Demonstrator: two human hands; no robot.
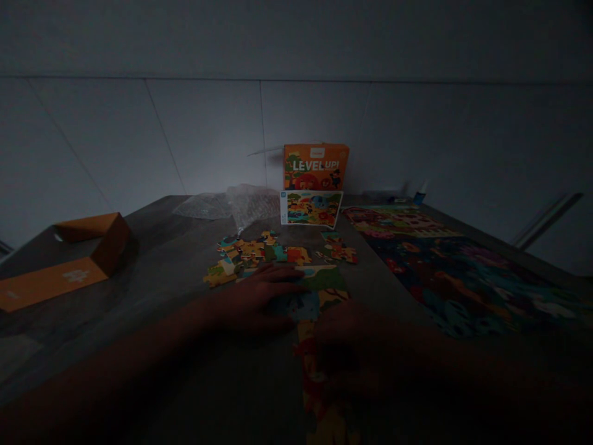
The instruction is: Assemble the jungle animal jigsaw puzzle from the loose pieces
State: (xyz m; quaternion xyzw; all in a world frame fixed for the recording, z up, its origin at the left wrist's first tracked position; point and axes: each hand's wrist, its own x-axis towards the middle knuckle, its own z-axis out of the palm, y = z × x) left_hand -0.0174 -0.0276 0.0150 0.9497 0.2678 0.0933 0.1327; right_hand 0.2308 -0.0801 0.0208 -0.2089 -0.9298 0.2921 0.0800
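The scene is very dark. My left hand (257, 300) lies flat on the grey table (176, 266), fingers stretched out onto the edge of a partly joined strip of colourful puzzle pieces (324, 290). My right hand (352, 346) rests lower on the same strip, in deep shadow, so its fingers do not show clearly. A heap of loose puzzle pieces (252, 253) lies just beyond my left hand. A smaller cluster of pieces (340, 248) sits to the right of the heap.
An orange puzzle box (315, 165) stands against the wall with a picture card (311, 208) leaning before it. Crumpled clear plastic bags (241, 204) lie to its left. An open orange box lid (69, 256) sits far left. A finished large puzzle (454, 272) covers the right side.
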